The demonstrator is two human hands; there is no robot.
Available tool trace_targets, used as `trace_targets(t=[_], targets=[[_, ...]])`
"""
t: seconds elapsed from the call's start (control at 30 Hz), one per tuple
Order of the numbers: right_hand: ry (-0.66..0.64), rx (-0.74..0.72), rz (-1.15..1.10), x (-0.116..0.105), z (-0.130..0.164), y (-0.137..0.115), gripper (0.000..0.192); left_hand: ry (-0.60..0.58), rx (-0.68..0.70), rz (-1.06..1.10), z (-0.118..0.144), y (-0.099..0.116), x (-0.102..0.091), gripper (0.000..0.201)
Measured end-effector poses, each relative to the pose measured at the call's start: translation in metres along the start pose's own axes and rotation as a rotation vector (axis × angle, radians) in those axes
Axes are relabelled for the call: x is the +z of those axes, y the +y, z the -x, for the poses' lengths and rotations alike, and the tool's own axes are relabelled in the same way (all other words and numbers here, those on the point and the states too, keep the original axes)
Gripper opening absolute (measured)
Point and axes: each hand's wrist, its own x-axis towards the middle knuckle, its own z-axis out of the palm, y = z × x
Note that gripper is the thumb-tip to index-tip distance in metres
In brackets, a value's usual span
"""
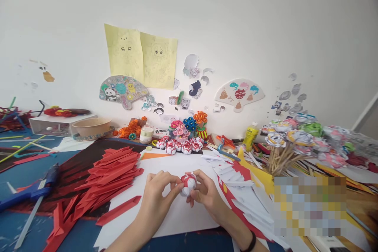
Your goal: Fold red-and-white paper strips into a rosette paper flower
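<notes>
Both hands are working a small red-and-white paper ball (188, 184) over the white sheet (177, 212) at the centre of the table; the left hand (156, 193) is pinching its top flap while the right hand (206, 195) is cupping and gripping its side. Firm, even pressure would be keeping the folds seated. Red folded strips (113, 175) are lying at nine o'clock, white strips (236, 183) at three, finished paper flowers (178, 146) at twelve, a blue glue gun (35, 189) far left; nothing is crowding the hands.
</notes>
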Motion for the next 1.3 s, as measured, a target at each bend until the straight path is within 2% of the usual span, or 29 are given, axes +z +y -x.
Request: trace_targets(t=[0.83, 1.2, 1.3], targets=[[0.003, 0.042, -0.010, -0.0016, 0.0017, -0.0024, 0.042, -0.147, 0.018, 0.067, 0.0001, 0.0077, -0.0014, 0.021], [-0.006, 0.058, -0.018, -0.0008, -0.0002, -0.0035, 0.042, -0.137, 0.133, -0.113, 0.0040, 0.0070, 0.0010, 0.023], [0.002, 0.052, -0.021, -0.0015, 0.0001, -0.0024, 0.044, -0.122, 0.120, -0.108, 0.0039, 0.0084, 0.0012, 0.022]])
